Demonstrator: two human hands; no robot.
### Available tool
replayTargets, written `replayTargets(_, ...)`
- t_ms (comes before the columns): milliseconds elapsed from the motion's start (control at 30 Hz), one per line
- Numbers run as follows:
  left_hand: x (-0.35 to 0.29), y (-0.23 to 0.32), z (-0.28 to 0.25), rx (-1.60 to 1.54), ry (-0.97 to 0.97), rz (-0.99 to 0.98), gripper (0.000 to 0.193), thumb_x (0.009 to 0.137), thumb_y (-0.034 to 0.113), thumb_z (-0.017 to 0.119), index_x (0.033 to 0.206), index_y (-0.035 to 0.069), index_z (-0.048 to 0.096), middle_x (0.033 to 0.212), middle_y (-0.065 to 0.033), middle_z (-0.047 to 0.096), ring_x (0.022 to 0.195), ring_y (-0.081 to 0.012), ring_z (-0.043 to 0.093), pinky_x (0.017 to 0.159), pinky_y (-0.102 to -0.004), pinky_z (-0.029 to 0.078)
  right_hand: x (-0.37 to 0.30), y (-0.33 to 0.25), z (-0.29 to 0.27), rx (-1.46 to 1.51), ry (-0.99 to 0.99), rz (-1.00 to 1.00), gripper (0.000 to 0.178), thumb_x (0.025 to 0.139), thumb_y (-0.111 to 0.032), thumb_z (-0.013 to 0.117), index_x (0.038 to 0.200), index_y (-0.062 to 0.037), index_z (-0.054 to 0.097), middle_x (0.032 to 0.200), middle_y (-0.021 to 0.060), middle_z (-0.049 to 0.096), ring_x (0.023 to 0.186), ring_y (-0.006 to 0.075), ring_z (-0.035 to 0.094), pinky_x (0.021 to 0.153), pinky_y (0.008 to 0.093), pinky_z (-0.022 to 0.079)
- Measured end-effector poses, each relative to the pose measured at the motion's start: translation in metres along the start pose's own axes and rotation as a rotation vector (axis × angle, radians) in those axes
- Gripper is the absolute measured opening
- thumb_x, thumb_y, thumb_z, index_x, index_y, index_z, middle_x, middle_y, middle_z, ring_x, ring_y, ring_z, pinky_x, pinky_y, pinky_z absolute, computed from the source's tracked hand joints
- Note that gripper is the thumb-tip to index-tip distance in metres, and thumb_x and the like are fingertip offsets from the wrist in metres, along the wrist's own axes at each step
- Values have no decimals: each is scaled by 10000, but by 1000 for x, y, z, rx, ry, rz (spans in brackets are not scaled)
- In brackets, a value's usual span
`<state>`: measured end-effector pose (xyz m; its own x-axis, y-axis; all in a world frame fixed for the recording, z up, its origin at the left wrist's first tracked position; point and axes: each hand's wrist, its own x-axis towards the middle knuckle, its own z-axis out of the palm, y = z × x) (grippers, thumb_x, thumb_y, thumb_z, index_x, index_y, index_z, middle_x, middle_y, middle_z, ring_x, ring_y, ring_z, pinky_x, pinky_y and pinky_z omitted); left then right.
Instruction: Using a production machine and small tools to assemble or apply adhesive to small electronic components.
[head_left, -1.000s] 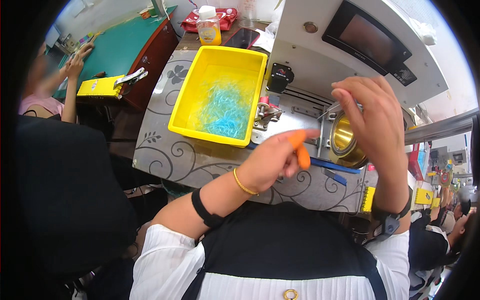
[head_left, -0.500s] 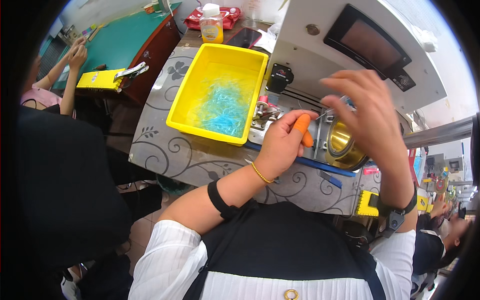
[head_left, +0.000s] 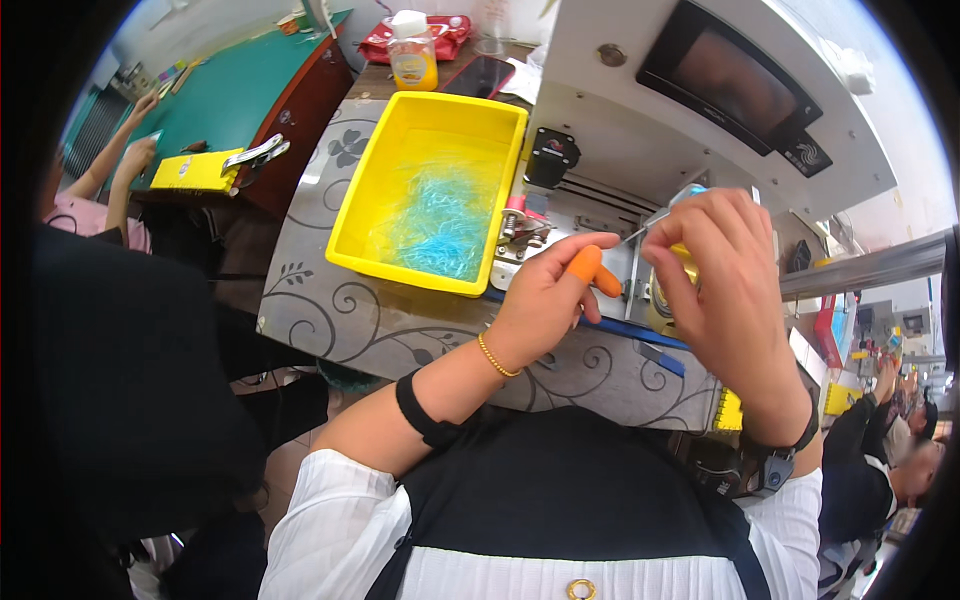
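My left hand (head_left: 548, 297) is over the front of a white machine, its index finger stretched and its other fingers bent in. Two of its digits wear orange finger cots (head_left: 584, 265). A thin pale line shows between that index tip and my right hand (head_left: 722, 262); whether it is a strand is hard to tell. The right hand is curled, with thumb and index tips close together, in front of a gold round part (head_left: 662, 308). What lies within either grip is hidden or too small to name. A yellow tray (head_left: 345, 255) to the left holds fine light-blue strands (head_left: 440, 222).
Above the hands is the machine's dark screen (head_left: 735, 80). A blue-handled tool (head_left: 662, 358) lies at the table's front. Behind the tray stand a bottle (head_left: 414, 62) and a phone (head_left: 482, 77). Other people sit at the left, by a green table (head_left: 235, 85), and at the right.
My right hand has come down and inward, its spread fingers now curled close to the left hand. The left hand has shifted slightly left.
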<state>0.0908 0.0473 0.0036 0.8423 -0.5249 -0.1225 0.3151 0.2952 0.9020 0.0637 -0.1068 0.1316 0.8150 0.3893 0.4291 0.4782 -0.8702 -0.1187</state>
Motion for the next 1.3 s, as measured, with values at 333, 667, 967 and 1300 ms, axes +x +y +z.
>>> replayTargets(333,-11,7,-1,-348,-269,-204,236,974,191,553,1171,60,561,911,-2,611,638,-57,547,499,-161,398,-37,-11,14,-58,36,5,163,718,-86,724,832,-85,608,874,38,570,889,238,543,870,393,384)
replayTargets(667,10,-14,8,-360,86,-12,151,963,201,581,1075,105,549,910,26,577,633,-47,464,546,-196,359,-16,-8,5,-163,4,67,298,688,-132,761,962,-80,655,916,44,568,987,245,532,1007,442,331)
replayTargets(967,23,-26,-1,-684,-85,-10,176,974,234,570,1117,132,555,925,50,583,720,-48,501,615,-208,392,6,-12,26,-300,17,28,166,709,-131,728,862,-91,680,822,34,571,920,234,539,971,408,354)
replayTargets(1300,-28,10,-22,-477,-138,-92,333,1001,280,508,1252,65,555,1071,0,622,919,-78,596,743,-229,460,-9,-37,40,-217,194,-97,79,747,-135,644,795,-85,607,807,43,525,918,213,539,1010,415,324)
